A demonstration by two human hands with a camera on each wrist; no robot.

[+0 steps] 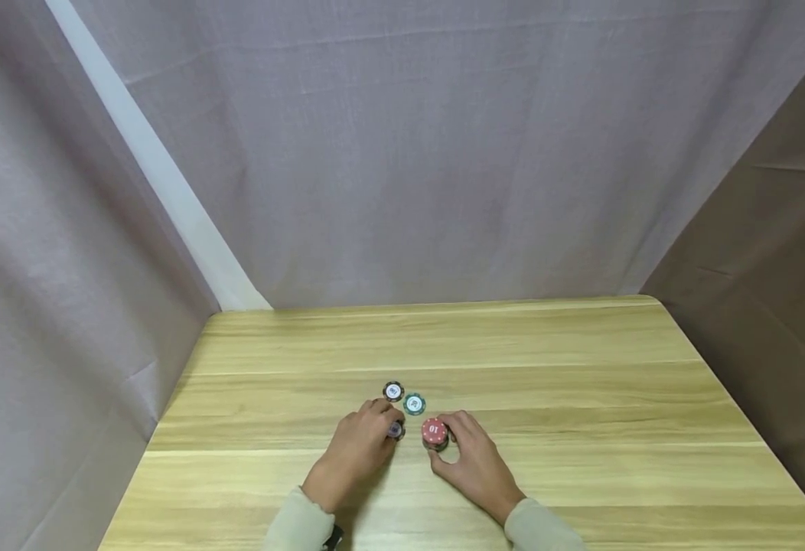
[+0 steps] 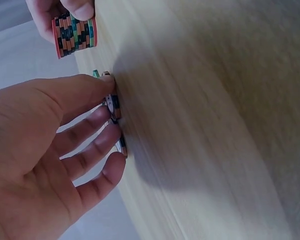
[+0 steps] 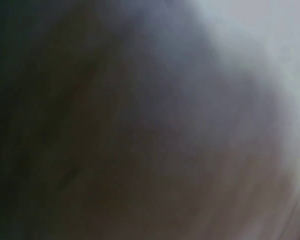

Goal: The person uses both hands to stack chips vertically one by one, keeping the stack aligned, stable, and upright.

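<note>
My right hand (image 1: 474, 464) grips a stack of poker chips (image 1: 435, 432) between thumb and fingers. A red chip marked 10 tops the stack, and in the left wrist view its striped edges (image 2: 74, 36) show dark, orange and green, with red at both ends. My left hand (image 1: 356, 445) pinches a dark poker chip (image 1: 395, 430) at the table; its fingers partly hide the chip, so whether more than one is held is unclear. Beyond the hands lie a black poker chip (image 1: 393, 391) and a green poker chip (image 1: 414, 404), face up. The right wrist view is too blurred to read.
The wood-grain table (image 1: 581, 383) stretches out on both sides of the hands. A grey curtain (image 1: 409, 153) hangs behind its far edge, and more cloth hangs at the left and right sides.
</note>
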